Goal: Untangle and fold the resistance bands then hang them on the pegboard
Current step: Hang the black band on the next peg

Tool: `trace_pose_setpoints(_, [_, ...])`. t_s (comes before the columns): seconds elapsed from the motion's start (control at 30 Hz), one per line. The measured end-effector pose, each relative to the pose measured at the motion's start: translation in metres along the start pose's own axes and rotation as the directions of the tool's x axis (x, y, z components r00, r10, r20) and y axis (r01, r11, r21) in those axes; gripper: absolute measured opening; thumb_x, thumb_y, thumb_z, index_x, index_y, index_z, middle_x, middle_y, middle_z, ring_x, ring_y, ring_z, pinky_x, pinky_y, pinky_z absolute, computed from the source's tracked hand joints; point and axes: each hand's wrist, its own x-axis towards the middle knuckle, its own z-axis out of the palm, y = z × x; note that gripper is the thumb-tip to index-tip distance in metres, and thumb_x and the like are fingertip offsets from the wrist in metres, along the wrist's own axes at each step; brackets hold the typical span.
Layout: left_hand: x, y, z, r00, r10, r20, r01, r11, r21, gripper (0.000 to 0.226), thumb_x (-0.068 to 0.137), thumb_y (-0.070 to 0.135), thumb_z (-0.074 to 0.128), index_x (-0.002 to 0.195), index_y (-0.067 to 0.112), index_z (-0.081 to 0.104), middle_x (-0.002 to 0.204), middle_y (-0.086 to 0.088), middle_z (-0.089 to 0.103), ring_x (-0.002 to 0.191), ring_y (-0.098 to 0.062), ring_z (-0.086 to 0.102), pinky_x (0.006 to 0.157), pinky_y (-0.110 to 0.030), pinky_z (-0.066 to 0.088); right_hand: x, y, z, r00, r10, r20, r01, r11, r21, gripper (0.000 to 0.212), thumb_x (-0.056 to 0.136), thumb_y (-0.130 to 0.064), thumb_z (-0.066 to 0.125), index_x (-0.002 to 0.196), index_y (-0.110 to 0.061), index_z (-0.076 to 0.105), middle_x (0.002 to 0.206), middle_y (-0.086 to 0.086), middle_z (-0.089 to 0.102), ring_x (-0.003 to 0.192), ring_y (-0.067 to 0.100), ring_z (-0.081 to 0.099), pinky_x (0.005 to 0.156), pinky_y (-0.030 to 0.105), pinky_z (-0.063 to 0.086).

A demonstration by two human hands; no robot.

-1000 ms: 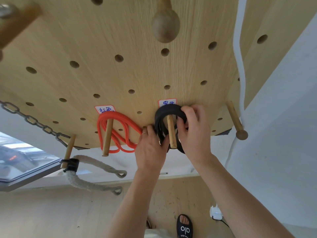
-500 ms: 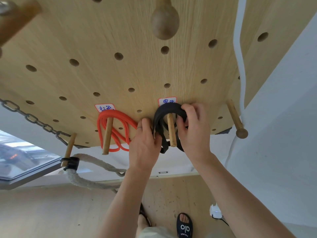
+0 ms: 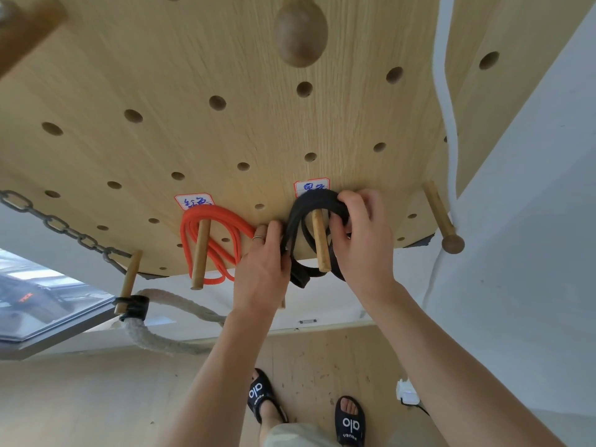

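Observation:
A folded black resistance band point(image 3: 300, 209) hangs looped over a wooden peg point(image 3: 321, 241) on the light wooden pegboard point(image 3: 225, 59), under a small handwritten label point(image 3: 311, 186). My right hand point(image 3: 364, 243) grips the band's right side, fingers curled over its top. My left hand point(image 3: 264, 269) holds the band's left strands, a ring on one finger. A folded red band point(image 3: 222, 237) hangs on the neighbouring peg point(image 3: 200, 253) to the left, under its own label point(image 3: 194, 201).
A metal chain point(image 3: 58, 225) and a thick rope point(image 3: 154, 337) hang from a peg point(image 3: 129, 282) at the lower left. A white cord point(image 3: 448, 108) runs down the right side past a knobbed peg point(image 3: 443, 217). A large knob point(image 3: 301, 30) sticks out overhead. My sandalled feet point(image 3: 263, 395) stand on the wooden floor.
My left hand has shifted left and a little up along the black band's left strands. The right hand keeps its hold. My feet have stepped closer to the board.

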Motion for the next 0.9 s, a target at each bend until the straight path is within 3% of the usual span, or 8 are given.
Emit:
trace_pose_setpoints(0.17, [-0.004, -0.004, 0.013, 0.997, -0.058, -0.041, 0.063, 0.991, 0.114, 0.015, 0.097, 0.014, 0.061, 0.101, 0.009, 0.047, 0.096, -0.008, 0.062, 0.058, -0.024, 0.041, 0.042, -0.023, 0.015, 0.000, -0.002, -0.001, 1.000, -0.006, -0.003, 0.006, 1.000, -0.021, 0.022, 0.092, -0.007, 0.065, 0.113, -0.003, 0.064, 0.106, 0.015, 0.058, 0.073, 0.021, 0.056, 0.062, 0.023, 0.041])
trace_pose_setpoints(0.3, [-0.005, -0.002, 0.026, 0.990, -0.136, -0.024, 0.136, 0.990, 0.026, 0.011, 0.100, 0.013, 0.053, 0.101, 0.009, 0.043, 0.082, -0.007, 0.061, 0.055, -0.028, 0.050, 0.044, -0.030, 0.030, 0.000, -0.003, -0.001, 1.000, -0.003, -0.012, 0.003, 1.000, -0.014, 0.021, 0.091, -0.004, 0.066, 0.112, -0.003, 0.065, 0.105, 0.015, 0.058, 0.071, 0.020, 0.054, 0.058, 0.025, 0.045])
trace_pose_setpoints(0.4, [-0.005, 0.002, 0.036, 0.983, -0.181, 0.000, 0.181, 0.983, -0.036, 0.019, 0.097, 0.012, 0.058, 0.102, 0.012, 0.040, 0.078, -0.008, 0.060, 0.059, -0.031, 0.057, 0.047, -0.038, 0.044, 0.001, -0.003, -0.001, 1.000, -0.005, -0.008, 0.005, 1.000, -0.006, 0.021, 0.092, -0.004, 0.065, 0.112, -0.002, 0.065, 0.105, 0.016, 0.058, 0.073, 0.020, 0.055, 0.058, 0.028, 0.049])
trace_pose_setpoints(0.5, [-0.007, 0.003, 0.041, 0.978, -0.206, 0.025, 0.207, 0.977, -0.058, 0.030, 0.094, 0.017, 0.068, 0.105, 0.013, 0.040, 0.081, -0.006, 0.062, 0.059, -0.025, 0.058, 0.048, -0.031, 0.044, 0.000, -0.003, -0.002, 1.000, -0.004, -0.001, 0.004, 1.000, 0.005, 0.021, 0.092, -0.005, 0.064, 0.113, -0.002, 0.064, 0.105, 0.016, 0.058, 0.072, 0.021, 0.054, 0.058, 0.030, 0.050])
trace_pose_setpoints(0.73, [-0.007, 0.006, 0.046, 0.974, -0.224, -0.030, 0.221, 0.972, -0.081, 0.028, 0.096, 0.019, 0.065, 0.105, 0.013, 0.040, 0.083, -0.007, 0.062, 0.060, -0.027, 0.061, 0.052, -0.040, 0.055, 0.000, -0.003, -0.001, 1.000, 0.017, -0.002, -0.017, 1.000, 0.000, 0.023, 0.091, -0.004, 0.066, 0.114, -0.003, 0.064, 0.107, 0.016, 0.058, 0.072, 0.020, 0.055, 0.059, 0.026, 0.046])
trace_pose_setpoints(0.9, [-0.007, 0.009, 0.050, 0.918, -0.390, -0.076, 0.356, 0.890, -0.284, 0.020, 0.095, 0.005, 0.057, 0.100, 0.013, 0.040, 0.077, -0.005, 0.058, 0.063, -0.030, 0.059, 0.054, -0.046, 0.054, 0.000, -0.004, 0.000, 1.000, 0.012, -0.008, -0.012, 1.000, 0.001, 0.023, 0.091, -0.003, 0.066, 0.113, -0.003, 0.063, 0.106, 0.015, 0.057, 0.071, 0.021, 0.056, 0.059, 0.026, 0.047])
